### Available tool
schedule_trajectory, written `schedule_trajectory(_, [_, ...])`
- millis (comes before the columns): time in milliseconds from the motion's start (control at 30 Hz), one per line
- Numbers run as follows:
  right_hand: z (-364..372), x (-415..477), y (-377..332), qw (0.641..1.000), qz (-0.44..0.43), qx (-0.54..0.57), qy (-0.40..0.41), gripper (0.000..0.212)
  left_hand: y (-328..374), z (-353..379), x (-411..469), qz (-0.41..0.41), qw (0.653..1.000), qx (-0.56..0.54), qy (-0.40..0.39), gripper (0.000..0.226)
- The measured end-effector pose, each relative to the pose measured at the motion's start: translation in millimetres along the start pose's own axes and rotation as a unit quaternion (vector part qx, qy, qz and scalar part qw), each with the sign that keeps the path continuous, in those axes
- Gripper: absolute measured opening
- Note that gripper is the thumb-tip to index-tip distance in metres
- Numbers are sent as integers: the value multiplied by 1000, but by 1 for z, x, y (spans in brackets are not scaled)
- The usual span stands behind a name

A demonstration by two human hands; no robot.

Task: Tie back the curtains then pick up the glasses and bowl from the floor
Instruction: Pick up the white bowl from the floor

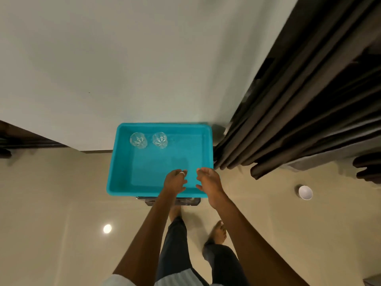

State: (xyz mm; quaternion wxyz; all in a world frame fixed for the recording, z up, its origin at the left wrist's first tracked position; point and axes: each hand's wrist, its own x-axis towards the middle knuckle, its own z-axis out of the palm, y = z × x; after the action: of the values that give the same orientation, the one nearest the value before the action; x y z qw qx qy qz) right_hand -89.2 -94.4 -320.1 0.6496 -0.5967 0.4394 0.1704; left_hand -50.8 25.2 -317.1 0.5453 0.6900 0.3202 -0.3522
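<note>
— Over the tray's [148, 172] near edge, anything held?
— No: my left hand [175, 181] and right hand [208, 180] hang loosely curled (both empty). Glasses [138, 140] stand at its far-left corner; bowl [305, 192] sits on the floor [61, 193].

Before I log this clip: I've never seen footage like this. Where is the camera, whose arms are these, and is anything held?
It is one picture from a camera worn on a person's head, looking down. No machine: these are bare arms. The left hand and right hand hover over the near edge of a turquoise tray, fingers relaxed, holding nothing. Two clear glasses stand at the tray's far left. A white bowl sits on the floor to the right, near a dark curtain.
</note>
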Motion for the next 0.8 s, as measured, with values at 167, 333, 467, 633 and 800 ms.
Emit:
schedule_trajectory(167, [-54, -44, 23, 999, 0, 40, 23, 24, -28, 52, -61, 15, 1000, 5, -1, 28])
schedule_trajectory(333, [-97, -75, 29, 995, -1, 91, 51, 12, -38, 89, -104, 26, 999, -17, -32, 25])
schedule_trajectory(467, [-120, -94, 34, 985, -5, 154, 73, 9, -41, 105, -123, 48, 997, -32, -43, 18])
schedule_trajectory(633, [-128, -114, 44, 982, -22, 153, 106, 12, -52, 116, -133, 78, 994, 8, -76, 17])
schedule_trajectory(800, [-136, -135, 54, 979, -48, 137, 140, 8, -68, 120, -143, 94, 990, 24, -100, 23])
